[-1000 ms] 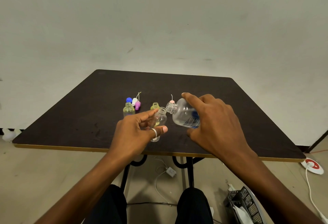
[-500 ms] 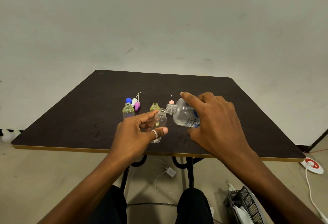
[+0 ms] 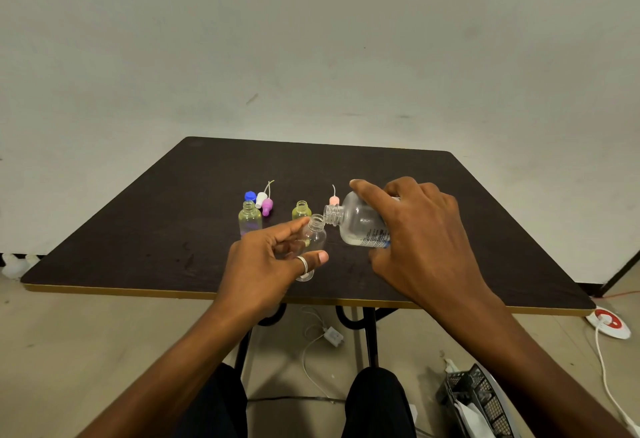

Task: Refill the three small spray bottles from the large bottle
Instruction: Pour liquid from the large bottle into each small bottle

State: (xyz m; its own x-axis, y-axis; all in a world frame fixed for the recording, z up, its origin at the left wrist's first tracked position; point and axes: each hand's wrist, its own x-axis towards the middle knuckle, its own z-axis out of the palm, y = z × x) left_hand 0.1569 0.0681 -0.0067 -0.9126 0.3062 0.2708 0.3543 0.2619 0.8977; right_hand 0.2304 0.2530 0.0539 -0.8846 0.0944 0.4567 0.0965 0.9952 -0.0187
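My left hand (image 3: 270, 264) grips a small clear spray bottle (image 3: 314, 240) with its neck open, tilted slightly above the dark table (image 3: 173, 236). My right hand (image 3: 419, 240) holds the large clear bottle (image 3: 360, 224) tipped on its side, its open threaded mouth just right of and touching near the small bottle's mouth. Two other uncapped small bottles stand behind: a yellowish one (image 3: 249, 220) at the left and a yellow-green one (image 3: 301, 210) partly hidden by my fingers.
Loose caps lie at the back: a blue cap (image 3: 250, 196), white and purple spray heads (image 3: 265, 204) with a dip tube, and a pink spray head (image 3: 333, 199). Below the table are cables, a charger (image 3: 332, 335) and a black crate (image 3: 474, 399).
The large bottle's mouth has shifted slightly left and down toward the small bottle's neck. Both hands otherwise keep their hold.
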